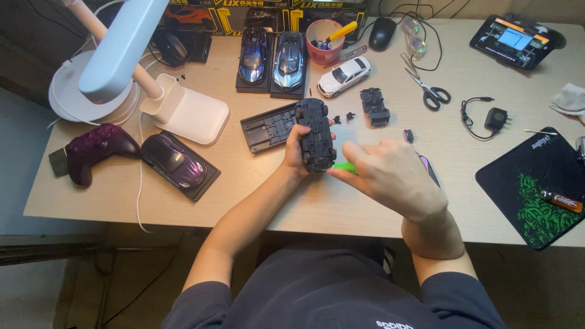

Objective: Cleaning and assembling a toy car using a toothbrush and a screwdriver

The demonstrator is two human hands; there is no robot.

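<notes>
My left hand (297, 150) grips a black model car (316, 134) turned underside up, above the middle of the wooden desk (256, 189). My right hand (387, 173) holds a green-handled tool (345, 167), likely a small screwdriver, whose tip meets the near end of the car. A black display base (268, 127) lies just left of the car. Two tiny black parts (343, 117) lie on the desk beyond it, next to a black chassis piece (374, 106).
A purple model car on a base (177, 163) and a dark game controller (94, 148) sit at left by a white desk lamp (128, 55). Two blue cars (272, 61), a white car (344, 75), a pink cup (323, 42), scissors (426, 88), a charger (495, 117), a mouse pad (536, 186) surround.
</notes>
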